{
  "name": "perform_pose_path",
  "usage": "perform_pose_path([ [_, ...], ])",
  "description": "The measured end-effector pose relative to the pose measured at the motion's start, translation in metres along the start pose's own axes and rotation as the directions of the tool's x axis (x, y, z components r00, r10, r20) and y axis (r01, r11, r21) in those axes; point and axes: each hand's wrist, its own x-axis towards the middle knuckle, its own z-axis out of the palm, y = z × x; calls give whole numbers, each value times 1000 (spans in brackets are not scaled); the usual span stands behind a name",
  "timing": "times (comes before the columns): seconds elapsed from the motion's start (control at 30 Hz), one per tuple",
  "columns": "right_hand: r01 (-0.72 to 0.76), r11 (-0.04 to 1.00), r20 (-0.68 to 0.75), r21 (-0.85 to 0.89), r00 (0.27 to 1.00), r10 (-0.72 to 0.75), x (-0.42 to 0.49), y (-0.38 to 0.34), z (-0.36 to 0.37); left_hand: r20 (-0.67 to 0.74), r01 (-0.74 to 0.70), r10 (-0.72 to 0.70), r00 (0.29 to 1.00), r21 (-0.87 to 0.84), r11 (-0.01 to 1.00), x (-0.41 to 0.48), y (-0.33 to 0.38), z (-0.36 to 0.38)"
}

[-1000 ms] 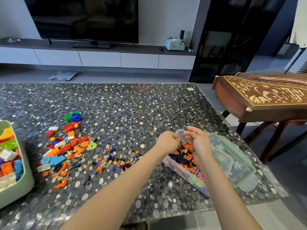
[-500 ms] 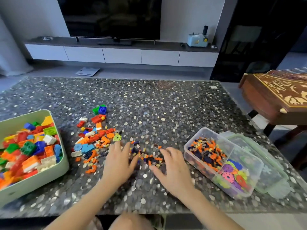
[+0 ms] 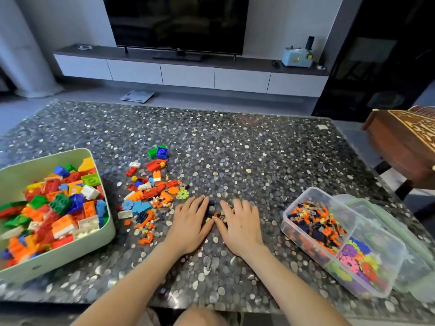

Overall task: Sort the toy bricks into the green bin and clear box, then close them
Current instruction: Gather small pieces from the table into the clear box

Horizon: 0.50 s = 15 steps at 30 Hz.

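Observation:
My left hand (image 3: 190,224) and my right hand (image 3: 240,224) lie palm-down side by side on the table, fingers straight, cupped around a small heap of tiny dark and orange bricks (image 3: 216,214). Most of that heap is hidden under my fingers. Left of my hands lies a scatter of loose coloured bricks (image 3: 150,194). The green bin (image 3: 107,228) at the left edge is open and full of large bricks. The clear box (image 3: 376,260) at the right is open, with small orange and dark bricks in one compartment and flower-shaped pieces in the other.
The clear box's green-rimmed lid (image 3: 419,250) lies right behind the box near the table's right edge. A carved wooden instrument (image 3: 404,142) stands off the table's right side. The speckled stone table (image 3: 235,149) stretches far behind the bricks.
Both hands left the clear box and came down onto the table. In the last half second they drew closer together, pushing the small bricks into a tighter heap between them.

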Motion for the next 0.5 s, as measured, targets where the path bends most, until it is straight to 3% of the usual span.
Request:
perform_pose_path([
  [0.1, -107, 993, -27, -50, 994, 106, -6, -3, -3, -111, -38, 44, 993, 57, 998, 7, -1, 3],
  [0.2, -95, 993, -16, -75, 995, 94, -6, -4, -2, -158, -77, 88, 984, 73, 994, 12, 1, 2],
  [0.37, -28, 997, 5, -75, 1000, 28, -1, -10, -2, -69, -102, 109, 992, 96, 990, 17, 13, -4],
  [0.5, -51, 998, 26, -43, 998, 52, 0, -18, -2, -6, -36, 37, 999, 130, 991, 16, 24, -9],
])
